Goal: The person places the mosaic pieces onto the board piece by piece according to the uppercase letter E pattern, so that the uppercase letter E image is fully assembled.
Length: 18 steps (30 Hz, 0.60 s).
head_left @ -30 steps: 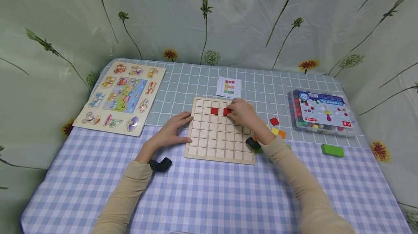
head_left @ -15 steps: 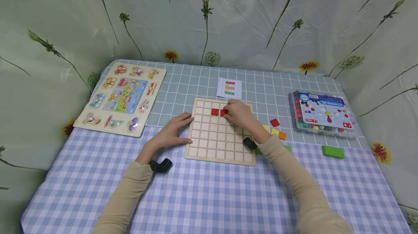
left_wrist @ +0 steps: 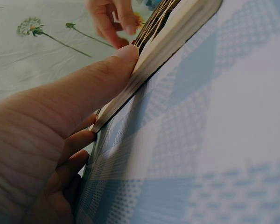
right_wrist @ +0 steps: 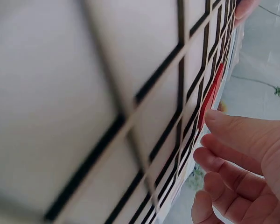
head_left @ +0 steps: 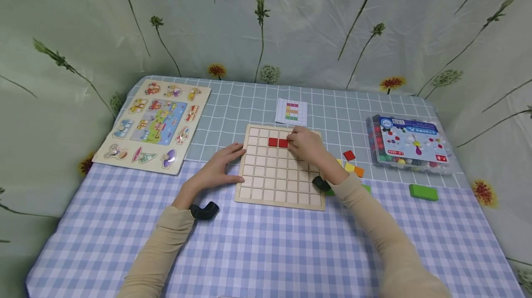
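Note:
A square wooden grid board (head_left: 270,182) lies on the table, with two red tiles (head_left: 283,143) side by side in its second row from the far edge. My right hand (head_left: 308,145) is over the board just right of these tiles. In the right wrist view its thumb tip comes up to the red tile (right_wrist: 210,95), and the other fingers are loosely bent with nothing seen between them. Along the board's left edge my left hand (head_left: 220,168) rests with thumb and fingers spread. The left wrist view shows its thumb (left_wrist: 98,77) pressing on the edge of the board.
Behind the board lies a pattern card (head_left: 292,112). A loose red tile (head_left: 349,155), orange tile (head_left: 359,172) and yellow and green pieces lie to the right, partly behind my right arm. Farther out are a green block (head_left: 423,192), a plastic case (head_left: 409,143) and a picture puzzle (head_left: 151,124).
My right hand slid the second red tile left against the first, then drew back slightly right, so the tile now shows in its cell. My left hand stayed at the board's edge.

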Tool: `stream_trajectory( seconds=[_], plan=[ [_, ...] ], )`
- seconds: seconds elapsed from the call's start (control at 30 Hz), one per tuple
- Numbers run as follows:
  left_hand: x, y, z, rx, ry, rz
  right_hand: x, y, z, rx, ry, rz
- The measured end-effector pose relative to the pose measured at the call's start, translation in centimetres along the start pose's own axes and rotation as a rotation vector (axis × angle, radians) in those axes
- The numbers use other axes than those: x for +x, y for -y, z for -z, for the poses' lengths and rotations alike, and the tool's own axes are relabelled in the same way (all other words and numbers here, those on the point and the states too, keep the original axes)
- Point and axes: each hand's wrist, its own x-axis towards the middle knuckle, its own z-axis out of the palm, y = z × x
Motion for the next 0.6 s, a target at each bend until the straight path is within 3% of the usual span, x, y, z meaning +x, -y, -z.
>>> stream_trajectory(
  seconds=[0.6],
  plan=[
    [0.2, 0.5, -0.2, -0.008, 0.004, -0.007, -6.0, -5.1, 1.9, 0.005, 0.004, -0.240]
  ],
)
